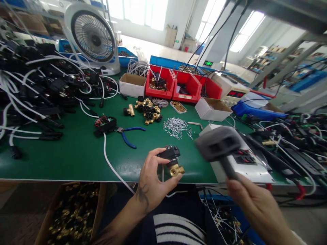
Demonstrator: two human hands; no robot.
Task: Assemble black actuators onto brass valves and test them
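Observation:
My left hand [154, 177] is closed around a brass valve with a black housing [176, 169], held just above the front edge of the green table. Its fingers lie on the black part and the thumb is under the brass body. My right hand [251, 195] grips the handle of a dark grey hammer-shaped tool [219, 144] with a thick blocky head. Motion blurs that tool, raised to the right of the valve. Beyond the valve lies a pile of silver hairpin clips [176, 127]. Blue-handled pliers [129, 134] rest beside an open black circuit housing [104, 126] to the left.
Several brass fittings [149, 109] sit mid-table, before red bins [159, 83]. A tangle of cabled housings [33, 88] and a fan [93, 37] stand left. A white box with a switch panel [252, 166] stands right. Below the table is a carton of brass parts [98, 204].

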